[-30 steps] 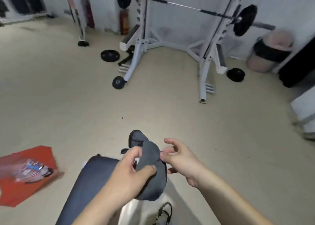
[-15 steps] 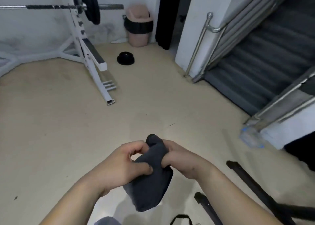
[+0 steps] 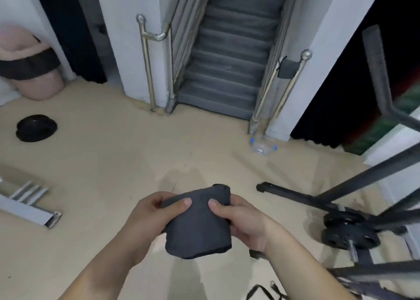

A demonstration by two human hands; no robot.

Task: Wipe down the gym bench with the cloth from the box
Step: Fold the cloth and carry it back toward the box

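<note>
Out in the middle of the view, above the beige floor (image 3: 102, 163), we've got the dark grey folded cloth (image 3: 197, 229) held up in the air between both hands. Our left grip (image 3: 147, 211) is clenched on the cloth's left edge, thumb pressed on top and fingers curled underneath. Our right grip (image 3: 241, 218) pinches the right edge the same way, so the two thumbs sit near each other on the upper face. The cloth's lower end hangs loose below the hands.

Straight ahead there's a grey staircase (image 3: 227, 61) with shiny steel handrails (image 3: 147, 67) on either side. A clear plastic bottle with blue bits (image 3: 263, 147) lies on the floor just beside the foot of the right rail. Off to the left, a pink round bin with a black band (image 3: 34, 72) stands by the wall, and a black round weight plate (image 3: 36, 128) lies flat near it. A white metal rack foot (image 3: 29, 210) pokes in at the left edge. On the right sits a black metal frame (image 3: 295, 196) with black stacked plates (image 3: 350, 230) by it, all a bit blurry.
</note>
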